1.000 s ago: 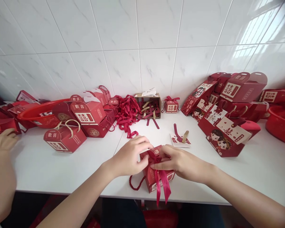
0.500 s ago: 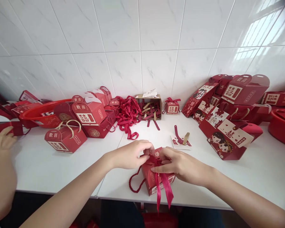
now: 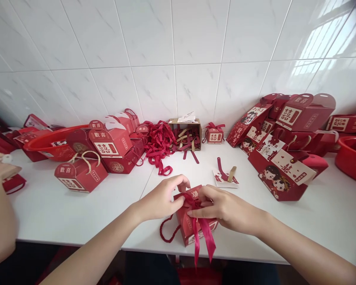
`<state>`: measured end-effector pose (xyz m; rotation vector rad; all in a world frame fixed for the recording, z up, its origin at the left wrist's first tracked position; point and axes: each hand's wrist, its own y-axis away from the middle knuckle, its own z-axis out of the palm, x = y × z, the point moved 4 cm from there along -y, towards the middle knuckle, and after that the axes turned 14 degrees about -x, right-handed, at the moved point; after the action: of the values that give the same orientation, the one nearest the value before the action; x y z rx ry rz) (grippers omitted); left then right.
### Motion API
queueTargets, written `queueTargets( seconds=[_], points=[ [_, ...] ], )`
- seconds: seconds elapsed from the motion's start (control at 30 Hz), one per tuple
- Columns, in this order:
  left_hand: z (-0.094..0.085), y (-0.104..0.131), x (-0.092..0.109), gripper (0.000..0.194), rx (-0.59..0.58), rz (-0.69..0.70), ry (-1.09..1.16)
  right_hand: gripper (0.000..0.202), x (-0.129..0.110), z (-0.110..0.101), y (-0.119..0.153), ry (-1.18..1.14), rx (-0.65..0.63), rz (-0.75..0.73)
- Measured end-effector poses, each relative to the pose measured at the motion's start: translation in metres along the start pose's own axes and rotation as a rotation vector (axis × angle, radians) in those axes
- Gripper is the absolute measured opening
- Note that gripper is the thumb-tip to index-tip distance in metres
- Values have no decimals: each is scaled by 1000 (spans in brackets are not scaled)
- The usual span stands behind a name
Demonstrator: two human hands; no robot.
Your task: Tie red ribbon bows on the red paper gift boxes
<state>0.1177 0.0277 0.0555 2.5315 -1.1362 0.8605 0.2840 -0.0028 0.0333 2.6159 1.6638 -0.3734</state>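
A small red gift box [image 3: 184, 222] stands near the table's front edge, with a dark red rope handle [image 3: 166, 239] looping out to its left. Red ribbon [image 3: 207, 237] is gathered in loops on top, and its two tails hang down over the table edge. At the upper left of the box, my left hand [image 3: 166, 196] has its fingers curled round a ribbon loop. My right hand [image 3: 225, 208] pinches the ribbon knot from the right, its index finger lying across the box top. Part of the knot is hidden by my fingers.
Beyond the box lie a card with two straps [image 3: 225, 182], a pile of ribbon [image 3: 160, 138], an open carton of straps [image 3: 199, 136] and a small tied box [image 3: 215, 136]. Red boxes are stacked left [image 3: 112, 142] and right [image 3: 305, 113]. Another person's arm [image 3: 1, 213] is at far left.
My left thumb and fingers have shifted slightly at the ribbon loop. At far left, the other person's hand has moved toward the front, with a red box beside it.
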Motion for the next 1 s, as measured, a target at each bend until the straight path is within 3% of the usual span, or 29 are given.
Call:
queueTargets(
  seconds=[0.2, 0.47, 0.6, 0.8, 1.0],
  points=[
    [11, 2, 2, 16, 249, 48, -81, 35, 0, 0, 0, 9, -30, 9],
    [22, 6, 10, 23, 386, 232, -117, 35, -1, 0, -1, -7, 0, -6],
    [23, 6, 10, 20, 463, 227, -133, 33, -1, 0, 0, 4, 20, -6],
    [20, 8, 9, 17, 433, 184, -309, 32, -1, 0, 0, 9, 20, 1],
    [19, 9, 7, 18, 336, 131, -293, 32, -1, 0, 0, 12, 30, -1]
  ],
)
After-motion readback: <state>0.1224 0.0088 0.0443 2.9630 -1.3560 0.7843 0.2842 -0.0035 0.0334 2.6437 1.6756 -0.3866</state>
